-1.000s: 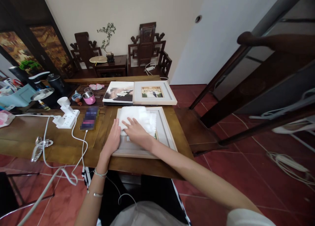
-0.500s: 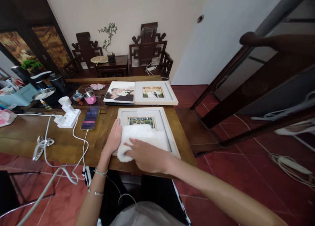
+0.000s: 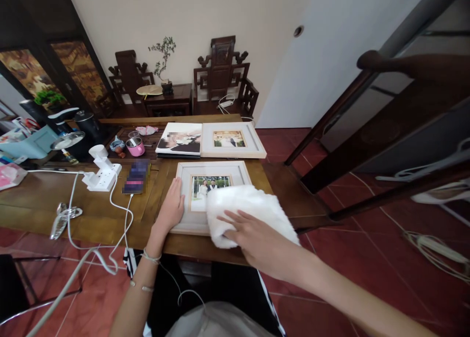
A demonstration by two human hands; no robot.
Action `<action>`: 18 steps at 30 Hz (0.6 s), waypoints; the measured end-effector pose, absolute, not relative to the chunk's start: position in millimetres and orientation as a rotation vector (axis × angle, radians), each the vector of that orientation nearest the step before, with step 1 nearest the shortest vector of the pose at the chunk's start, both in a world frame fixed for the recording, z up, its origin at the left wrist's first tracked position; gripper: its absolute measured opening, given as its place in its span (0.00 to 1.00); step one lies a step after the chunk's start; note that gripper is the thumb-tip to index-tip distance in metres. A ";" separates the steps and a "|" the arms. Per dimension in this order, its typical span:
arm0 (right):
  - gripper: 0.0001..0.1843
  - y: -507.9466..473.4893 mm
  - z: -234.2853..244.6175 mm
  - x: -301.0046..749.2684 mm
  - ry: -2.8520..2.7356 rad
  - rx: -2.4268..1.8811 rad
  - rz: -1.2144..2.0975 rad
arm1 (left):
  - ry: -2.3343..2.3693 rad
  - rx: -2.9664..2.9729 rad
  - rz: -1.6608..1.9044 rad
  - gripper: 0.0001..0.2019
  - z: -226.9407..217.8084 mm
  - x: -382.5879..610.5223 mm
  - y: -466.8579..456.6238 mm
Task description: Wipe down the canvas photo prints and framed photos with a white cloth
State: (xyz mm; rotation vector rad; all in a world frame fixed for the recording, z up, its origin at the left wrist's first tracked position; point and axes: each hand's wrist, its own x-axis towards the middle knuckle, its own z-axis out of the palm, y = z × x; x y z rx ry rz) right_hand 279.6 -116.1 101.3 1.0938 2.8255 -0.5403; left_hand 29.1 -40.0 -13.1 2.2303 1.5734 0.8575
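Note:
A pale wooden picture frame (image 3: 183,172) with a photo lies flat near the front edge of the brown table (image 3: 33,204). My left hand (image 3: 171,209) lies flat on the frame's left side, fingers together and stretched out. My right hand (image 3: 253,239) presses with spread fingers on a fluffy white cloth (image 3: 253,207), which covers the frame's right and lower part. The photo's left half shows beside the cloth.
Behind it lie a second frame (image 3: 233,140) and a photo album (image 3: 179,140). To the left are a phone (image 3: 135,176), a white power strip (image 3: 101,175) with cables, a pink pot (image 3: 133,146) and clutter. Dark chairs stand by the wall; a stair rail (image 3: 385,82) rises at right.
My right hand slid the cloth from the frame's top down toward me, then to the right, uncovering the photo. My left hand stayed on the frame's left side.

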 end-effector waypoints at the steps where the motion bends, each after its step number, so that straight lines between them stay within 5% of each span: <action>1: 0.27 -118.2 105.4 287.2 2.796 1.119 -0.533 | 1.572 2.244 0.870 0.27 -15.3 29.2 -39.1; 18: 0.28 -121.4 77.4 245.2 2.928 1.067 -0.470 | 1.518 2.154 0.905 0.26 -16.0 26.3 -37.6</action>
